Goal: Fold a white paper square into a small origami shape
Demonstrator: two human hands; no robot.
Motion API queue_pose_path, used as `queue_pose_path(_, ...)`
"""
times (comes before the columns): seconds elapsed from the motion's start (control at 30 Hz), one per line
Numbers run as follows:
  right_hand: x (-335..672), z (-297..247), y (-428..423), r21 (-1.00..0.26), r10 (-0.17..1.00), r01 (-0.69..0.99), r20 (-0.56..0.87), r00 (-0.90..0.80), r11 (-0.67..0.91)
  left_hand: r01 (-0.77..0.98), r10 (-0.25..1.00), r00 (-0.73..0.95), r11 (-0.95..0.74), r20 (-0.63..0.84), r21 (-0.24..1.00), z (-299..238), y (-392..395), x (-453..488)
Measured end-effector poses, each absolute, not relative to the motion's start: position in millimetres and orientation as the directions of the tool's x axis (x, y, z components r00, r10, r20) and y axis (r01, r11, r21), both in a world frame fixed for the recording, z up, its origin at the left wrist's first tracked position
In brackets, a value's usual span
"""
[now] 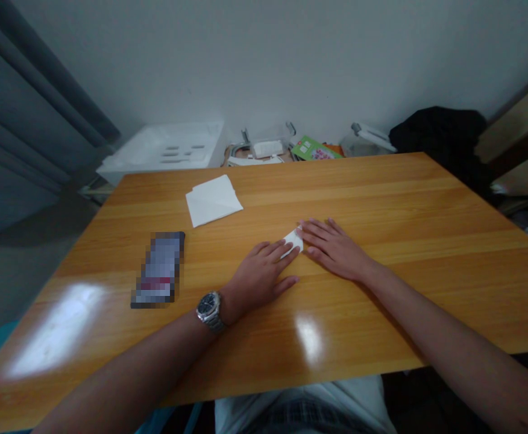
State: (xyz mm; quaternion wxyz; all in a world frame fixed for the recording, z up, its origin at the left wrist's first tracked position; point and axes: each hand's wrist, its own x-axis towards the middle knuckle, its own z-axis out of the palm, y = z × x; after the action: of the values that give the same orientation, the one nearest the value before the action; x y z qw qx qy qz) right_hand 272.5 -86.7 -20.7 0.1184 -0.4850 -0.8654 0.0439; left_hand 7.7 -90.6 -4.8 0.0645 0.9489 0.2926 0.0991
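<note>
A small piece of white paper (294, 240) lies on the wooden table (381, 205), partly covered by my fingers. My left hand (264, 271) rests over its left side, palm down with fingers stretched out. From the right, my right hand (334, 247) lies flat, its fingertips at the paper's right edge. How the paper is folded under the fingers is hidden. Farther back and to the left is a stack of white paper sheets (214, 200), touched by neither hand.
A phone (160, 268) with a blurred screen lies left of my left hand. Behind the table stand a white foam box (164, 144), a green booklet (313, 148) and a clear container (366, 141). Black cloth (440, 135) is heaped at the back right.
</note>
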Motion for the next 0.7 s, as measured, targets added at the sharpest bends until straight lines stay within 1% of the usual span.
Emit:
queue_pose_path(0.03,273,-20,-87,-0.199,0.825,0.800,0.158,-0.543,0.565,0.540,0.567,0.810,-0.821,0.150,0.184,-5,-90,8)
queue_pose_path(0.1,274,-20,-88,-0.221,0.805,0.774,0.143,-0.576,0.593,0.537,0.566,0.811,-0.821,0.150,0.194,-4,-89,8)
queue_pose_path(0.2,275,-21,-88,-0.254,0.819,0.780,0.109,-0.564,0.571,0.519,0.549,0.825,-0.829,0.135,0.208,-3,-84,4)
queue_pose_path(0.33,277,-22,-88,-0.276,0.833,0.791,0.076,-0.548,0.546,0.445,0.474,0.875,-0.869,0.104,0.216,-5,-74,-5)
queue_pose_path(0.47,278,-21,-87,-0.293,0.836,0.790,0.067,-0.545,0.538,0.417,0.445,0.889,-0.884,0.108,0.211,-9,-69,-12)
queue_pose_path(0.57,278,-21,-86,-0.297,0.836,0.789,0.067,-0.545,0.538,0.398,0.422,0.904,-0.891,0.074,0.220,-12,-69,-15)
queue_pose_path(0.7,279,-21,-85,-0.287,0.841,0.796,0.075,-0.536,0.533,0.405,0.424,0.905,-0.886,0.040,0.225,-10,-71,-17)
